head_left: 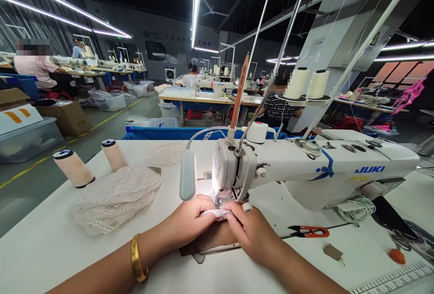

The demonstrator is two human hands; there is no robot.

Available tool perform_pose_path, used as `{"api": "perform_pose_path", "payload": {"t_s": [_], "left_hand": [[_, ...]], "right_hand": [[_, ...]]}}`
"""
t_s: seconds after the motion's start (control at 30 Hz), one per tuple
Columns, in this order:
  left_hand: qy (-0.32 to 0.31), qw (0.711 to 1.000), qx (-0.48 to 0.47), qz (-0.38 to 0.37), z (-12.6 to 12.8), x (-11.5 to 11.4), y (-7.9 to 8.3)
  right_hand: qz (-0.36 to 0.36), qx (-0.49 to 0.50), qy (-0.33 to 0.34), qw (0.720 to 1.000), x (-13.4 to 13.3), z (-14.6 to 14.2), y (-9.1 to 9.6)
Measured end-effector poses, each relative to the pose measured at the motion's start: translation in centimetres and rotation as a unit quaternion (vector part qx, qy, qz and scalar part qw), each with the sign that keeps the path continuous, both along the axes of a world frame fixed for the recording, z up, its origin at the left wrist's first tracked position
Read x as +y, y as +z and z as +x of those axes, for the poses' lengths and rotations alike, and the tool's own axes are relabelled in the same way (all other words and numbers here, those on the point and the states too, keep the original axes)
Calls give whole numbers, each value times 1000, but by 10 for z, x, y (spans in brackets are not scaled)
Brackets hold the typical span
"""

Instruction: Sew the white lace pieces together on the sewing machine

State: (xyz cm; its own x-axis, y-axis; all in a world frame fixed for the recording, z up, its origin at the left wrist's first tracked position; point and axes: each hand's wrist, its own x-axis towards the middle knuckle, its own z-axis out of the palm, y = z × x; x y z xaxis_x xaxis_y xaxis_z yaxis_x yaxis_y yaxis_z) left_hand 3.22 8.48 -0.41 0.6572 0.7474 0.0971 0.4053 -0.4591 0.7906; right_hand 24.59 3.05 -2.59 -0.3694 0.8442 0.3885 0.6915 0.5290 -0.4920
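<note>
A piece of white eyelet lace (pixel 217 214) lies under the needle area of a white sewing machine (pixel 233 167). My left hand (pixel 188 219) pinches its left side, thumb and fingers closed on the fabric. On the other side my right hand (pixel 252 230) grips the same lace between thumb and forefinger, close to the presser foot, which the hands partly hide. Both hands rest low, over a brown plate (pixel 217 235) on the table. A lit grey lamp (pixel 188 176) hangs just left of the machine head.
Left on the table (pixel 162 267) are a heap of pale lace (pixel 118 199) and two peach thread cones (pixel 73 168). Red-handled thread snips (pixel 310 231), a coiled cable (pixel 356 209) and a clear ruler (pixel 395 280) lie at right. Co-workers sit at other machines beyond.
</note>
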Motion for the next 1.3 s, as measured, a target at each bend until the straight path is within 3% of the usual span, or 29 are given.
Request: {"api": "perform_pose_path", "payload": {"t_s": [0.1,0.2,0.3,0.37,0.83,1.07,1.3], "left_hand": [[-48,997,7,60,-5,-5,2],[-105,976,8,190,-11,-14,-1],[-97,948,22,302,-15,-22,-6],[-90,937,32,337,-15,-25,-7],[-58,928,58,362,-13,-13,-11],[-105,915,25,390,-11,-20,-13],[-95,915,23,392,-12,-19,-17]], "right_hand": [[19,-26,31,999,-2,4,4],[24,-73,104,992,-7,9,8],[12,-109,130,985,-12,13,11],[4,-125,126,984,-13,13,12],[5,-144,67,987,-7,12,10],[20,-143,76,987,-8,12,9],[24,-143,78,986,-7,12,6]]}}
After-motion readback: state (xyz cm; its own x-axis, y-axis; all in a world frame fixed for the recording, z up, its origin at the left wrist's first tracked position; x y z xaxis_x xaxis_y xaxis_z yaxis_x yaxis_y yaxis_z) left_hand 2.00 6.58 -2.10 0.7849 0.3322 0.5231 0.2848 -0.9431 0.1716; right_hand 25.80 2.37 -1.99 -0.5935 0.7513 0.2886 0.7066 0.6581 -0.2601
